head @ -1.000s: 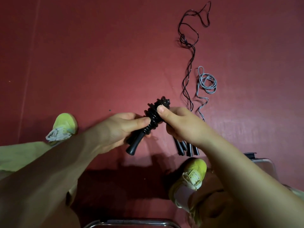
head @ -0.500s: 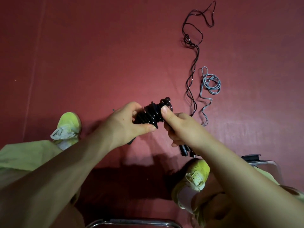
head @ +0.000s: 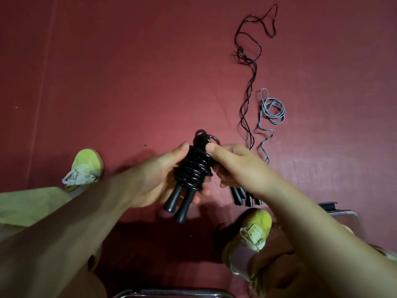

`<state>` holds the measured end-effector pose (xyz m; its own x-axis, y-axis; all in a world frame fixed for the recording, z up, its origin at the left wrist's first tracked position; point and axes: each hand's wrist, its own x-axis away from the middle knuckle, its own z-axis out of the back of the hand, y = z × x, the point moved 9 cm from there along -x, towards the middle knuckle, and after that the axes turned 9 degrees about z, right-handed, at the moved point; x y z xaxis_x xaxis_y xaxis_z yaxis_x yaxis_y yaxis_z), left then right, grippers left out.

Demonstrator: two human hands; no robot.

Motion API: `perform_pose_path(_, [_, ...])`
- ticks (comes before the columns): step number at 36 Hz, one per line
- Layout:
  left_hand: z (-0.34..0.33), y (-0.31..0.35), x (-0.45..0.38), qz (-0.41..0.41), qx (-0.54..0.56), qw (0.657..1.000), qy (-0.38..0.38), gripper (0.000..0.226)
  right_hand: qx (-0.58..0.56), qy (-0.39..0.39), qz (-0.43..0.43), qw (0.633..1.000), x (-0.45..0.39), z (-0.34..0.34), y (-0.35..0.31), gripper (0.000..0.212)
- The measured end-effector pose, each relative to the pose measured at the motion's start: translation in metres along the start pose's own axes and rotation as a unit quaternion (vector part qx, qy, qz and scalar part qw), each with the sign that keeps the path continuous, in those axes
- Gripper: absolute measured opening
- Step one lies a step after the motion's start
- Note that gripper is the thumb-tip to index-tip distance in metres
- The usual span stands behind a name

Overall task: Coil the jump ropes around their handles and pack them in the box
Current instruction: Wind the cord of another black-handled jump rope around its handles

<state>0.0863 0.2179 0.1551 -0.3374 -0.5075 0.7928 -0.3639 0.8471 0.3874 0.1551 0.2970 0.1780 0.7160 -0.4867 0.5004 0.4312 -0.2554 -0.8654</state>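
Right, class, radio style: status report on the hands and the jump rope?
Left hand grips coiled black rope, right hand pinches its top. Two handles stick out below. Black rope and grey rope loose on floor. Nothing in the way.

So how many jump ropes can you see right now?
3. One black coiled rope held between the left hand and right hand; a loose black rope and a grey rope on the floor beyond. Their handles are partly hidden, so more may be there.
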Motion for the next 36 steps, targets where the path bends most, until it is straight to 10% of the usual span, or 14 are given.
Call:
perform_pose_path(9, [-0.022, -0.011, -0.003, 0.017, 0.081, 0.985, -0.152, 0.068, 0.063, -0.070, 0.049, 0.994, 0.003, -0.003, -0.009, 0.067])
perform_pose_path(21, [0.009, -0.008, -0.010, 0.021, 0.121, 0.992, -0.021, 0.060, 0.056, -0.046, -0.002, 0.997, 0.009, 0.018, -0.018, 0.005])
perform_pose_path(36, [0.023, -0.010, 0.000, 0.020, 0.062, 0.994, 0.090, 0.078, 0.134, 0.086, 0.118, 0.980, 0.019, 0.031, -0.052, 0.030])
